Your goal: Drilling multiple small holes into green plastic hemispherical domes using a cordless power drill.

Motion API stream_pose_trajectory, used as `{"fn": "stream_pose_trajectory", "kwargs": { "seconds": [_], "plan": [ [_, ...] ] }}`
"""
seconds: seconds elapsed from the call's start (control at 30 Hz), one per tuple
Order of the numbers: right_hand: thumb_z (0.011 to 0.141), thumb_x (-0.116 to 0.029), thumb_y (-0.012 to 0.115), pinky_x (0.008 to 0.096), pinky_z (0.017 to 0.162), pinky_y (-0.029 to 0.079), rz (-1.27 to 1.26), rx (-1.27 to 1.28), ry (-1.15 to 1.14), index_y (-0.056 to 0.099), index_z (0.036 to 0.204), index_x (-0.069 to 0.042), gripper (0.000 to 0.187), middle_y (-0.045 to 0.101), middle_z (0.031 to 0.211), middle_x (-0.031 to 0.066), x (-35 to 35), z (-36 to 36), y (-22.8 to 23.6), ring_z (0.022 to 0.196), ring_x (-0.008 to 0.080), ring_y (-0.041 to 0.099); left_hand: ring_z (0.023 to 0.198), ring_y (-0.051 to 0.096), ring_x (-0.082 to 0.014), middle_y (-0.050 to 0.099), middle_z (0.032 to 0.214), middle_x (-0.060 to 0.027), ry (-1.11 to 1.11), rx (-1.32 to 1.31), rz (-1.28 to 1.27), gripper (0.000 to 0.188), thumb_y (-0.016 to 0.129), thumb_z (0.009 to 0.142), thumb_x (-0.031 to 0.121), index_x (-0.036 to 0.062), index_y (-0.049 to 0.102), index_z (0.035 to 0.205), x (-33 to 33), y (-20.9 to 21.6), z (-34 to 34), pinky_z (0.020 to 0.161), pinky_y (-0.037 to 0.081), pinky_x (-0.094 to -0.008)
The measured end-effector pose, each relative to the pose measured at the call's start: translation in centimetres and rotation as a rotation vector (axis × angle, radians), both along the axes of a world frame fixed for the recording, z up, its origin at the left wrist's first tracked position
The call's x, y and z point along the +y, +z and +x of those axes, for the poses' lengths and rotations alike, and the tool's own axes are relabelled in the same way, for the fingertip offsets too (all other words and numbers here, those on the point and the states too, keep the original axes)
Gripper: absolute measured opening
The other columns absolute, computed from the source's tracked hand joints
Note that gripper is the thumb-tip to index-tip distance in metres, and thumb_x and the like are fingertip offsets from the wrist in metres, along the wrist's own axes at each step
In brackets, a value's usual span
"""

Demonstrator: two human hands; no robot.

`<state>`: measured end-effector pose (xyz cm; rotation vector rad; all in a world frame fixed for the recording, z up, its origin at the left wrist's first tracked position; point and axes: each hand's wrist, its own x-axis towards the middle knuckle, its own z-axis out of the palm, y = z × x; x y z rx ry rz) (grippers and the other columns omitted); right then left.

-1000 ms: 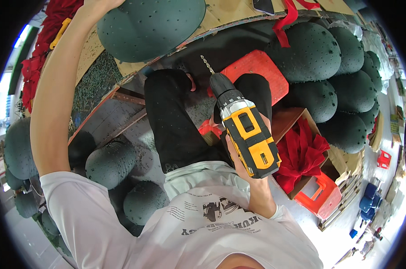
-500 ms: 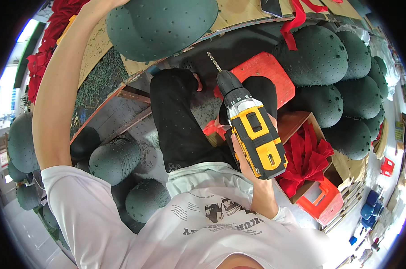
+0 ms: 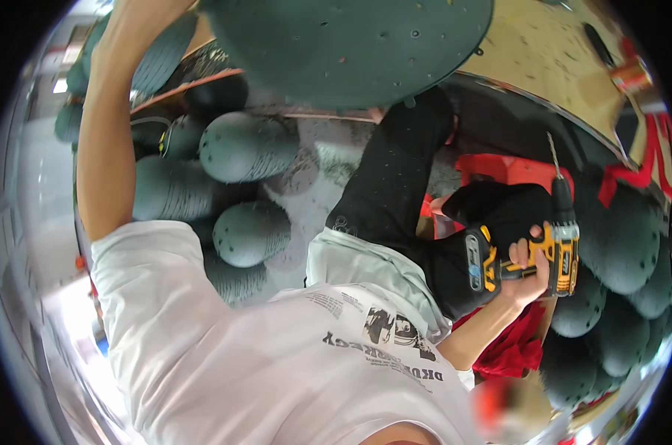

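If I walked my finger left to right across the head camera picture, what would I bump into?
Bare left forearm, big green rounded piece, yellow-and-black drill, red ribbon.

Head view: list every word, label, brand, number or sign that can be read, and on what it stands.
White T-shirt: large dark lettering, wording left out; smaller lines too small to read.
Yellow drill in the right hand: dark lettering on its side, too blurred to read surely.
Battery: label too blurred to read.
Trousers: pale mark, too small to read.
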<state>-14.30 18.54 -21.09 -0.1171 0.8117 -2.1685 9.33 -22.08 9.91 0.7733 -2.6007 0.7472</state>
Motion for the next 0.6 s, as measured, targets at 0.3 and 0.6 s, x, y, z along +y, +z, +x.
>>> {"fn": "stream_pose_trajectory", "kwargs": {
  "seconds": [0.3,0.6],
  "plan": [
    [0.091,-0.001,0.059,0.0273,0.065,0.042,-0.407,-0.179,0.342,0.023,0.149,0.003,0.068,0.053,0.118,0.0072,1.1,-3.6,-3.0,0.063,0.0101,0.049,0.087,0.061,-0.0364,0.059,0.089,-0.0151,0.603,-0.027,0.195,0.049,0.046,0.105,0.039,0.0019,0.065,0.077,5.4,-7.0,24.5,0.075,0.048,-0.0461],
    [0.09,0.001,0.06,0.025,0.06,0.047,-0.405,-0.21,0.301,0.024,0.144,0.003,0.065,0.053,0.115,0.0087,1.1,-3.4,-3.0,0.063,0.0101,0.05,0.095,0.062,-0.04,0.061,0.096,-0.0212,0.992,-0.142,0.466,0.052,0.047,0.104,0.041,-0.0014,0.069,0.082,6.0,-20.5,41.1,0.08,0.052,-0.0505]
  ]
}}
